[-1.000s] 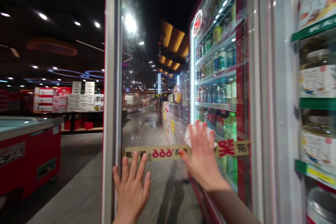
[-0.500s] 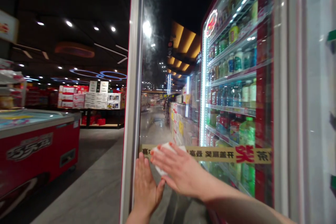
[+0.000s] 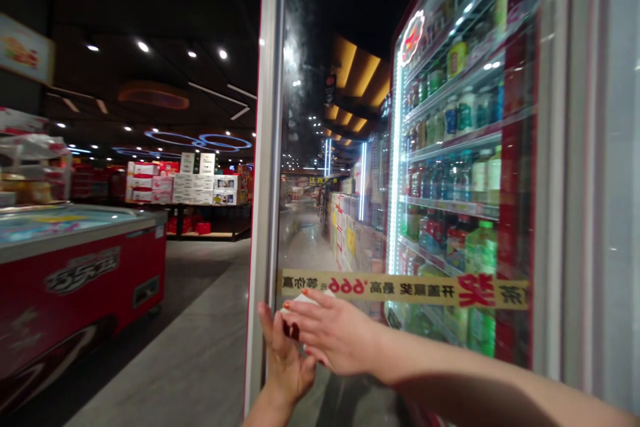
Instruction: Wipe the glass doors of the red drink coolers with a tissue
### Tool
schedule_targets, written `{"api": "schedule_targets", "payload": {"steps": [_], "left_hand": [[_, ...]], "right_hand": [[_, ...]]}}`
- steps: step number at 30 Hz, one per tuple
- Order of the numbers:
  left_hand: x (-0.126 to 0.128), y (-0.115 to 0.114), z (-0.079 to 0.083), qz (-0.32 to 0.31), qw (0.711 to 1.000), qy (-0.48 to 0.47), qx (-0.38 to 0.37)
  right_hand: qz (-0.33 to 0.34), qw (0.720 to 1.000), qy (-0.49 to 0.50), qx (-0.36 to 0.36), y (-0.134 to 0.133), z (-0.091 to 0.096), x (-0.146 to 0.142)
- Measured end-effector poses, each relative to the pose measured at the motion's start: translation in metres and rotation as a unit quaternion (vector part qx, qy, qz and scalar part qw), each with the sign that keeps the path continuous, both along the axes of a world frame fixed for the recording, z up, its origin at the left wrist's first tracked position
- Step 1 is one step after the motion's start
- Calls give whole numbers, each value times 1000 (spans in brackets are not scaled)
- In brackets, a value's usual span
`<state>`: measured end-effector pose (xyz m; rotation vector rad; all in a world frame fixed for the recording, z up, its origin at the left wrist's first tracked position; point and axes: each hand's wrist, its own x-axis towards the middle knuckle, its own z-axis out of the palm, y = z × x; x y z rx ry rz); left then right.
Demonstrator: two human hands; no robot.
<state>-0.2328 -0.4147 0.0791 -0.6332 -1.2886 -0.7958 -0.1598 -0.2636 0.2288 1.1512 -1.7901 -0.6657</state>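
Observation:
A glass cooler door with a metal frame stands open before me. My right hand lies nearly flat against the glass, pressing a white wiping cloth just under the yellow printed strip. Most of the cloth is hidden beneath the fingers. Close to the left side of the door is my left hand, its fingers apart and empty, near the frame. Its fingertips are by the right hand's fingertips; I cannot tell whether they touch the glass.
Lit shelves of bottled drinks show in the glass on the right. To the left is a red chest freezer. Farther back, stacked boxes sit on a display stand. Grey floor runs between the freezer and the door.
My right hand and the cloth have moved below the printed strip, uncovering its red digits. My left hand's fingers have spread and tilted off their flat pose. The view has shifted slightly left.

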Motion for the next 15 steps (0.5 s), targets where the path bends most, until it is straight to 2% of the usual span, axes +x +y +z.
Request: {"api": "schedule_targets", "payload": {"steps": [1, 3, 5, 6, 7, 8, 10, 11, 12, 13, 14, 15], "left_hand": [[0, -1, 0, 0, 1000, -1, -6], [2, -3, 1, 4, 1000, -9, -21], [6, -4, 5, 16, 999, -18, -32], [8, -5, 7, 24, 999, -19, -40], [9, -6, 8, 32, 998, -19, -49], [11, -7, 10, 41, 997, -18, -57], [15, -8, 14, 57, 995, -17, -82], [17, -8, 17, 64, 993, -14, -95], [19, -8, 20, 70, 992, -8, -108], [21, -7, 24, 73, 990, 3, -121], [23, -6, 28, 75, 988, 17, -136], [25, -5, 32, 79, 985, 31, -151]], "right_hand": [[-11, 1000, 5, -22, 4, 6, -1], [-61, 990, 20, -123, 8, 39, -3], [-120, 957, 41, -261, 8, 74, -4], [-141, 938, 49, -314, 6, 81, -3], [-149, 928, 52, -337, 5, 79, 0], [-143, 935, 46, -322, 6, 66, 5], [-96, 976, 11, -194, 17, 21, 18], [-74, 990, -8, -121, 30, -5, 26], [-63, 995, -17, -76, 49, -27, 34], [-75, 994, -7, -76, 72, -43, 42], [-100, 988, 16, -119, 99, -52, 49], [-137, 969, 47, -201, 127, -52, 55]]}}
